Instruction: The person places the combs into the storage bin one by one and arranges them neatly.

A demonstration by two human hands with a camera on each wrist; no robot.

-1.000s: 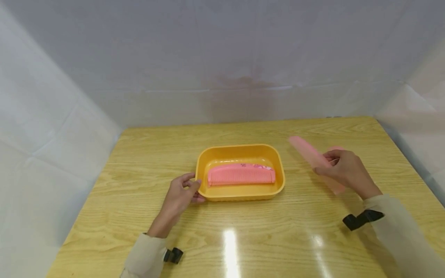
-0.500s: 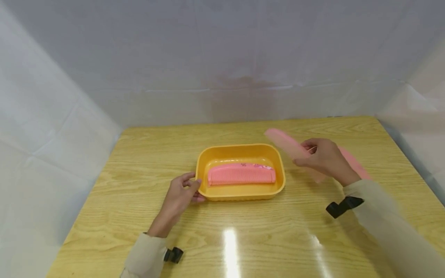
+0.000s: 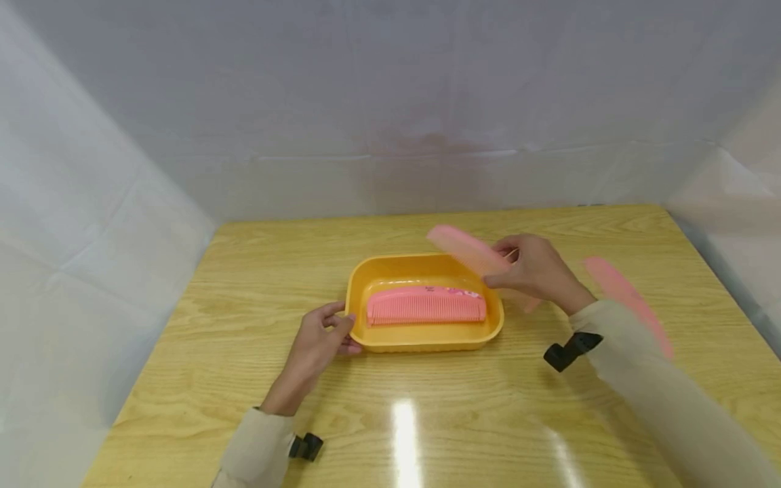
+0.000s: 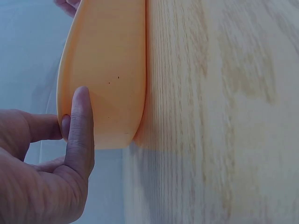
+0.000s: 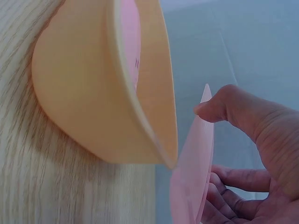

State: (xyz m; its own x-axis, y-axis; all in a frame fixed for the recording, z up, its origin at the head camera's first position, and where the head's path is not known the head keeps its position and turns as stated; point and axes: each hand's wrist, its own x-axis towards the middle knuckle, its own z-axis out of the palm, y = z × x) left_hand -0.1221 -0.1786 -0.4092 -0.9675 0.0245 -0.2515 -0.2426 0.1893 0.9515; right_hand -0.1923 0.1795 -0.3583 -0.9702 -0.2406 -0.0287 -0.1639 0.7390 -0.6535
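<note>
A yellow plastic basin (image 3: 421, 347) stands on the table with a pink comb (image 3: 426, 308) lying flat inside, teeth toward me. My left hand (image 3: 314, 342) pinches the basin's left rim, the thumb over the edge and fingers outside, as the left wrist view of the basin wall (image 4: 110, 60) also shows. Above the basin's right end, my right hand (image 3: 537, 268) grips a second pink comb (image 3: 464, 249), tilted and slightly blurred. In the right wrist view this comb (image 5: 194, 163) is held between thumb and fingers, close to the basin rim.
A third pink comb (image 3: 628, 305) lies on the wooden table (image 3: 488, 420) at the right, partly behind the right sleeve (image 3: 647, 366). White sheeting (image 3: 305, 102) hangs behind the table and on both sides.
My right hand has carried its comb leftward from the table's right side to over the basin's right end, uncovering the third comb. The left hand has stayed on the rim.
</note>
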